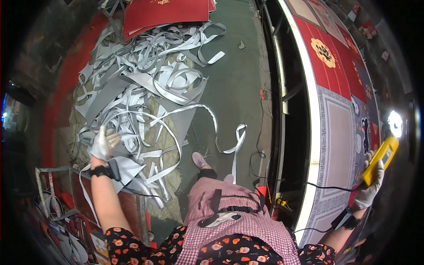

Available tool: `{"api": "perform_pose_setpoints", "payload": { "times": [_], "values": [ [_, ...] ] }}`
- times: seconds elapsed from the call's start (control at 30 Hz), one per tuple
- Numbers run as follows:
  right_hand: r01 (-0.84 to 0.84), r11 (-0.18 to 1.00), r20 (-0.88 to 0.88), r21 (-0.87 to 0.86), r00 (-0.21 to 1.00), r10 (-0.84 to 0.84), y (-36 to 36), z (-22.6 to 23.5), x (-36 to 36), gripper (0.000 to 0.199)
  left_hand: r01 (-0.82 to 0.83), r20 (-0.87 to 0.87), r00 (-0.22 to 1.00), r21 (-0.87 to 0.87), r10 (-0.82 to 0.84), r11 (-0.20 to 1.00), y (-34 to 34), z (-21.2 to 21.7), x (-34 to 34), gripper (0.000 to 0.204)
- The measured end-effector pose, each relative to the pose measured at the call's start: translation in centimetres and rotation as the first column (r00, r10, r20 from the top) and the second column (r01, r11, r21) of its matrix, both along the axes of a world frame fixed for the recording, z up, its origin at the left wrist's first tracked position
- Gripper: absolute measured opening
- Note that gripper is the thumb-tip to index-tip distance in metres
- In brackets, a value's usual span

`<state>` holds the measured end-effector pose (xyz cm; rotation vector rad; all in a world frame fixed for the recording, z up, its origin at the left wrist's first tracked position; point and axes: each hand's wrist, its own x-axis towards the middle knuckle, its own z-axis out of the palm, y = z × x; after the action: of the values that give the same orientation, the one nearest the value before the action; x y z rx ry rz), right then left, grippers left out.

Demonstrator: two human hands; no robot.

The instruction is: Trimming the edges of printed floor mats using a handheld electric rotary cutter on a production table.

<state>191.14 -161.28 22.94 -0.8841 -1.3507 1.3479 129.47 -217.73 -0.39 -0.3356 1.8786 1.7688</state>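
Observation:
My left hand [102, 144], in a white glove with a black wrist strap, reaches out over a heap of grey-white offcut strips [141, 88] on the floor; its fingers are curled around one long strip. My right hand [370, 187], also gloved, grips a yellow hand-held tool [380, 160] with a black cable trailing from it. That tool rests over the patterned mat sheet [335, 128] lying on the long work table at the right.
A stack of red mats [165, 12] lies at the top beyond the strip heap. The table's white edge [311, 145] curves down the right side. Green floor [234, 84] runs between heap and table. A rack with scraps [57, 207] stands lower left.

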Motion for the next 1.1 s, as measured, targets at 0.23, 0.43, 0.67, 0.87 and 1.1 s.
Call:
{"api": "perform_pose_setpoints", "payload": {
  "times": [0.23,0.43,0.67,0.87,1.1],
  "values": [
    [-0.128,0.990,0.005,0.056,0.992,0.128,1.4,-0.4,-10.0,0.051,0.080,0.191,0.981,-0.191,-0.043,0.978,-8.7,-11.1,8.3,0.053],
    [-0.189,0.976,0.065,-0.106,0.978,0.197,4.6,-7.6,-21.2,0.049,-0.279,0.316,0.832,-0.471,0.456,0.837,-23.3,-8.5,21.4,0.056],
    [-0.396,0.869,-0.065,-0.297,0.916,0.396,1.5,-11.9,-31.7,0.050,-0.543,-0.358,0.832,-0.374,0.423,0.752,-28.6,3.6,15.7,0.031],
    [-0.448,0.836,-0.054,-0.317,0.889,0.456,0.6,-12.0,-33.1,0.049,-0.308,-0.559,0.815,-0.198,0.150,0.931,-13.6,14.8,4.1,0.050],
    [-0.366,0.886,-0.113,-0.284,0.931,0.348,2.3,-13.3,-33.4,0.050,0.052,-0.281,0.957,-0.097,-0.077,0.994,-8.2,9.8,3.0,0.031]
  ]
}}
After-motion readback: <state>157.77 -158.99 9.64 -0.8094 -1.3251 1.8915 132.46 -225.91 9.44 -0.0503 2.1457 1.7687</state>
